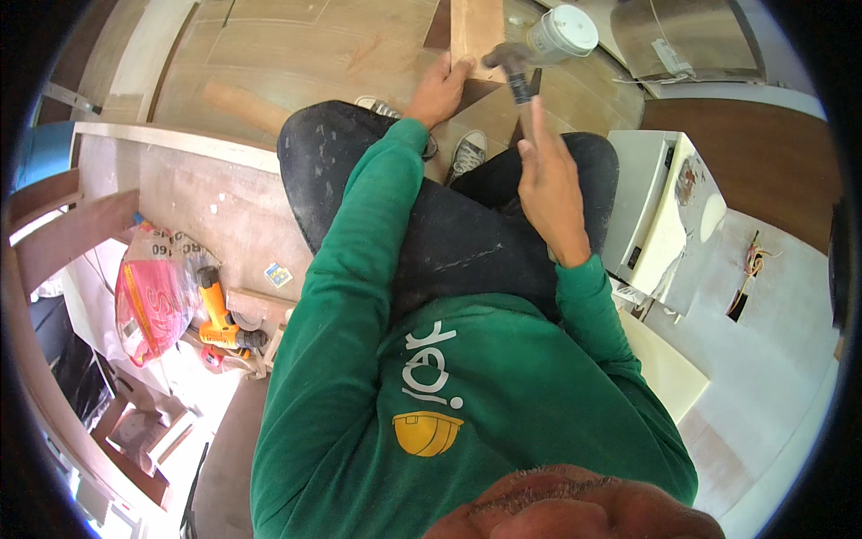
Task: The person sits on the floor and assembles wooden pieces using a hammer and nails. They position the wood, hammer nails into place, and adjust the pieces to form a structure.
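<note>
A claw hammer [518, 76] is raised in my right hand [550, 189], which is closed around its handle; the head is slightly blurred and points toward the far side. My left hand [440, 92] grips the near edge of a light wooden board [478, 29], thumb on its face and the other fingers partly hidden behind it. The hammer head hangs just right of the board and of my left fingertips, apart from both as far as I can tell. Whether a nail is at the board's edge, I cannot make out.
A white lidded bucket [564, 34] stands right of the board. Close by my right arm is a white cabinet [642, 207]. On the left, an orange cordless drill [215, 310] lies beside a red and clear plastic bag [154, 292]. Loose wires [750, 260] stick out at right.
</note>
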`<state>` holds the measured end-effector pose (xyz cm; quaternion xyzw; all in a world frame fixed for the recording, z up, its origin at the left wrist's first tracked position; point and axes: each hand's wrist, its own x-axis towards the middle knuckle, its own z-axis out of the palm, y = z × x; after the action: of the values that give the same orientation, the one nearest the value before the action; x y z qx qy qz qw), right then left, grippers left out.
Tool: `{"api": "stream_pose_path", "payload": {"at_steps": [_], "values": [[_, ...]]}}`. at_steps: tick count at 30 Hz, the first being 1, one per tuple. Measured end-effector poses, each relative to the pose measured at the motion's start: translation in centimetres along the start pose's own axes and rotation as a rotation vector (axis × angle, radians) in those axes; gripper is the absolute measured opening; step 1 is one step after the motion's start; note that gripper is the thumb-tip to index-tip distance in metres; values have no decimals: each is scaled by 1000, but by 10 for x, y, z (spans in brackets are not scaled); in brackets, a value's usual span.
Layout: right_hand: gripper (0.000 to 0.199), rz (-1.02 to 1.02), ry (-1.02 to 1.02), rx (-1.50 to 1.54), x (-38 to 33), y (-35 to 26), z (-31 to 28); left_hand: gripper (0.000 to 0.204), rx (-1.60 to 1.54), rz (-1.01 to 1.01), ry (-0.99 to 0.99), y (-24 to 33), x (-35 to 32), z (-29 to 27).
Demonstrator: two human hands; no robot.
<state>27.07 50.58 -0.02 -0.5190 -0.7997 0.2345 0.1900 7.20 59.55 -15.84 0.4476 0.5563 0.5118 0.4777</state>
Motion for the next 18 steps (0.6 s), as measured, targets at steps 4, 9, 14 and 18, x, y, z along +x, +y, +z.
{"api": "stream_pose_path", "payload": {"at_steps": [4,9,14,18], "values": [[63,-8,146,7,-10,-6,1,51,-1,32,33,-7,6,4],[62,105,-89,-57,4,4,2,52,-55,24,-6,-21,10,7],[62,-36,123,-74,-14,2,7,55,-52,71,23,-19,8,7],[63,61,-99,-76,-3,15,4,57,-138,31,-19,-26,12,6]]}}
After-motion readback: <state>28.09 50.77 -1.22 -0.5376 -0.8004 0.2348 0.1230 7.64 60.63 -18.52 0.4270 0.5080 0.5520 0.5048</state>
